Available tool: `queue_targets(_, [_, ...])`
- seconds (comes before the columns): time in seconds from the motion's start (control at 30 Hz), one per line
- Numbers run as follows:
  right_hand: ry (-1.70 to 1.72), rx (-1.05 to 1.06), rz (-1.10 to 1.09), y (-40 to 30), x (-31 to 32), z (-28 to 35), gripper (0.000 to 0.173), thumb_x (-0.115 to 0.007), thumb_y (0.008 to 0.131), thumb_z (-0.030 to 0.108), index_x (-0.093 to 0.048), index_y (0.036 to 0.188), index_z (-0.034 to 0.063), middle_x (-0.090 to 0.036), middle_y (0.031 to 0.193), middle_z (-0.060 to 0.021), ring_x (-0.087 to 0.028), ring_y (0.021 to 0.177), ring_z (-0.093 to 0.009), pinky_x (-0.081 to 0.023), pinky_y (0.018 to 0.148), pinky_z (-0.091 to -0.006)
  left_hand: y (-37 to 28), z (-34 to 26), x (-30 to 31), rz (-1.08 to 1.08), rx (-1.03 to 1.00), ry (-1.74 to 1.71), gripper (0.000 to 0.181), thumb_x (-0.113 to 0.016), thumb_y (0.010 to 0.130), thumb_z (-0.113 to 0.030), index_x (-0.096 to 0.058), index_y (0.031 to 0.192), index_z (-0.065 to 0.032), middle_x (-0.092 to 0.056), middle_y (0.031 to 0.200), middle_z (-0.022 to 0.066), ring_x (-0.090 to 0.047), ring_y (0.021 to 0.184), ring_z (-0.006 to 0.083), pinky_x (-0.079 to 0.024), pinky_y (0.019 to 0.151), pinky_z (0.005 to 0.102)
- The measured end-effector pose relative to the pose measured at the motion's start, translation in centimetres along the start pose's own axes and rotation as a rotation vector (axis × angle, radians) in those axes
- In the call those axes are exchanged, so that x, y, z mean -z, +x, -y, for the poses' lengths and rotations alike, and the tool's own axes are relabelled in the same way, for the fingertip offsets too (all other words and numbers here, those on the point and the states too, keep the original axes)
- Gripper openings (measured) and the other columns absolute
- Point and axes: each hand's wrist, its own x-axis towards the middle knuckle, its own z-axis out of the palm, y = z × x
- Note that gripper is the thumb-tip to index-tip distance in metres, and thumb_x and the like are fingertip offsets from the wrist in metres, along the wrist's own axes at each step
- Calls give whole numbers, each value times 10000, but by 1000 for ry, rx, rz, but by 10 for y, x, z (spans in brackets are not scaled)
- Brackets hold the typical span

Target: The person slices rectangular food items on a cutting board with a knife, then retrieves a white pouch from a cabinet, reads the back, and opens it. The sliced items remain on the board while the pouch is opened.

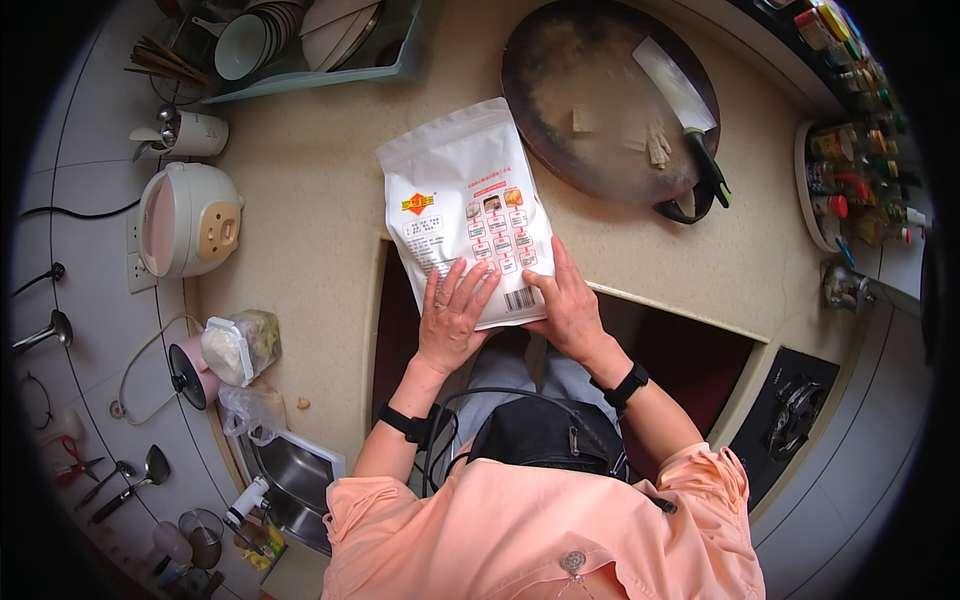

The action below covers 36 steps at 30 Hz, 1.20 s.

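Observation:
A white printed food bag (pixel 465 202) with a zip-type top strip leans over the counter's front edge. My right hand (pixel 566 307) grips its lower right corner, thumb on the printed face and fingers behind. Spread flat on the bag's lower left is my left hand (pixel 456 315), its fingers apart. Beyond the bag lies a round, dark-rimmed cutting board (pixel 555 142) dusted with pale powder. A cleaver (pixel 671 82) with a black and green handle rests on it, beside pale cut strips (pixel 658 142) and a small flat piece (pixel 583 118).
At the back left is a light-blue dish rack (pixel 322 79) with bowls and plates. A rice cooker (pixel 191 221), a utensil cup (pixel 199 133) and a sink (pixel 296 480) line the left. Seasoning jars (pixel 832 180) and a gas hob (pixel 784 420) are on the right.

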Motion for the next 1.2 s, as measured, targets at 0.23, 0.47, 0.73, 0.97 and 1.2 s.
queue_targets(0.23, [16,1,-21,0,-1,-1,826,-921,559,155,-525,1284,169,-278,1536,-338,-413,1375,-487,-465,1061,-465,0,0,-1,-12,-2,-11,877,-833,705,-313,-449,1493,-278,-411,1538,-37,-291,1482,224,-162,1238,477])
queue_targets(0.47, [6,-25,22,-2,-2,-3,881,-925,561,136,-498,1330,185,-276,1537,-341,-418,1371,-488,-469,1052,-471,0,-1,0,-7,2,0,862,-824,710,-293,-455,1490,-280,-424,1534,-47,-297,1480,212,-150,1244,463])
queue_targets(0.73, [-4,-133,135,7,5,11,1214,-936,512,81,-303,1542,197,-197,1568,-322,-388,1381,-492,-456,1070,-491,0,-1,-2,-45,-1,-24,874,-813,717,-279,-433,1504,-294,-406,1544,-63,-284,1484,187,-134,1253,452])
queue_targets(0.97, [-98,-8,108,21,3,25,1108,-910,540,90,-403,1515,236,-177,1557,-321,-246,1424,-534,-323,1152,-560,0,1,-4,-46,-3,-35,927,-819,675,-231,-421,1510,-292,-386,1558,-65,-276,1487,184,-125,1258,452])
queue_targets(1.2, [-118,5,152,25,3,24,1101,-915,526,105,-435,1500,291,-139,1555,-342,-219,1416,-562,-296,1168,-576,-3,2,-6,-18,-11,-25,910,-815,670,-231,-436,1495,-286,-365,1571,-66,-266,1492,182,-112,1259,457])
